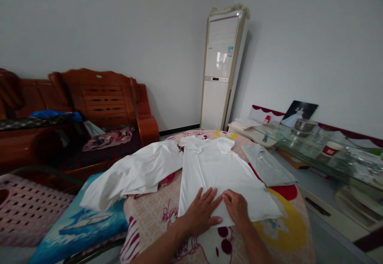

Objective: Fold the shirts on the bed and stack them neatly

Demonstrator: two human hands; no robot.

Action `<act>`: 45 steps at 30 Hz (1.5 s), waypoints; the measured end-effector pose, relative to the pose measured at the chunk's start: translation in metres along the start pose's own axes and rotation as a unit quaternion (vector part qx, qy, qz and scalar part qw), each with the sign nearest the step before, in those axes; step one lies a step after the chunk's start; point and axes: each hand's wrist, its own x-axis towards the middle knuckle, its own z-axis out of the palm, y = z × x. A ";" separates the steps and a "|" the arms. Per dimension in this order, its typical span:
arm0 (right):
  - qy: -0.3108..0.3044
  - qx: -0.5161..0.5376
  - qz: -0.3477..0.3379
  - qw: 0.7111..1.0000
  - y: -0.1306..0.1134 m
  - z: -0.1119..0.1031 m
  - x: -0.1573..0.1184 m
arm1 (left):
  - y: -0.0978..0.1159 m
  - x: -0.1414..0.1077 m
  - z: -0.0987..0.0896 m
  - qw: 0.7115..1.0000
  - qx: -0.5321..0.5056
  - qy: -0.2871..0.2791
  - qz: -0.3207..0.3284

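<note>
A white T-shirt [221, 168] lies spread on the round table, its collar end away from me and its hem near me. One side of it is folded inward, with a sleeve lying across the top left. My left hand [203, 212] rests flat on the lower part of the shirt, fingers spread. Close beside it, my right hand [236, 206] is closed, its fingers curled and pinching at the shirt's surface. Another white garment [140, 172] lies crumpled to the left and hangs off the table edge. To the right sits a folded grey garment [267, 166].
A patterned cloth [284, 220] covers the table. On the left stand a wooden sofa [101, 96], a pink woven chair [32, 212] and a blue cushion [92, 220]. At right, a glass shelf [314, 144] holds a metal bowl [305, 125] and a paper cup [331, 148].
</note>
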 end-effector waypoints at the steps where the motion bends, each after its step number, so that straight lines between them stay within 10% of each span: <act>1: 0.000 0.001 -0.001 1.000 0.001 0.000 0.000 | 0.002 -0.001 -0.001 1.000 -0.003 -0.004 -0.002; 11: 0.015 0.021 0.000 1.000 0.004 -0.002 0.006 | 0.002 -0.001 -0.002 1.000 0.011 -0.002 -0.005; 21: 0.149 -0.266 0.154 0.940 0.077 -0.055 0.033 | -0.022 0.027 -0.002 0.986 -0.161 0.029 -0.019; 25: 0.139 -0.310 0.186 0.922 0.090 -0.055 0.026 | -0.042 0.098 -0.006 0.924 -0.354 0.110 -0.092; 30: 0.138 -0.341 0.188 0.911 0.103 -0.055 0.020 | -0.049 0.185 0.005 0.743 -0.615 0.144 -0.222; 38: 0.146 -0.301 0.209 0.919 0.112 -0.056 0.017 | -0.051 0.258 0.012 0.643 -0.709 0.179 -0.229; 45: 0.171 -0.203 0.228 0.937 0.104 -0.059 0.017 | -0.067 0.293 0.011 0.627 -0.696 0.227 -0.268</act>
